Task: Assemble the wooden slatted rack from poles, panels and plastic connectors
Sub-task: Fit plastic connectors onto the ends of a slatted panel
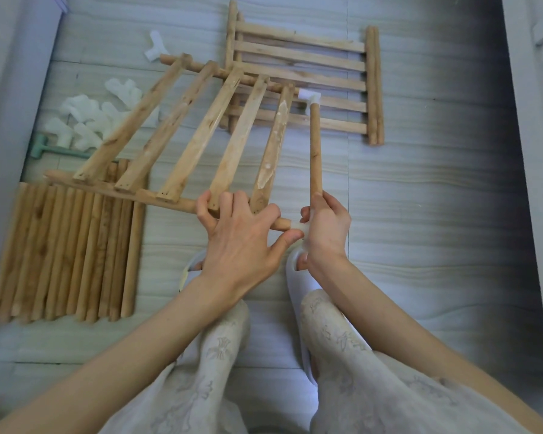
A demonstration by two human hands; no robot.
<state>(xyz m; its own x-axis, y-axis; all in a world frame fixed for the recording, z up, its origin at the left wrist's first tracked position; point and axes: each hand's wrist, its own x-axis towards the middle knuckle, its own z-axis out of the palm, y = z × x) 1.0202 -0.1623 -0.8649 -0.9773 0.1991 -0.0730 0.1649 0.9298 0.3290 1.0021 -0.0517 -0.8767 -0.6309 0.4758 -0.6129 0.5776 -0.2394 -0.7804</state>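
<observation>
Hands are doing the corner joint on the floor: left hand (242, 233) is gripping the slatted panel (182, 133) rail to steady it while right hand (325, 230) is clenching the pole (315, 145) and white connector (298, 227) to line them up.
</observation>
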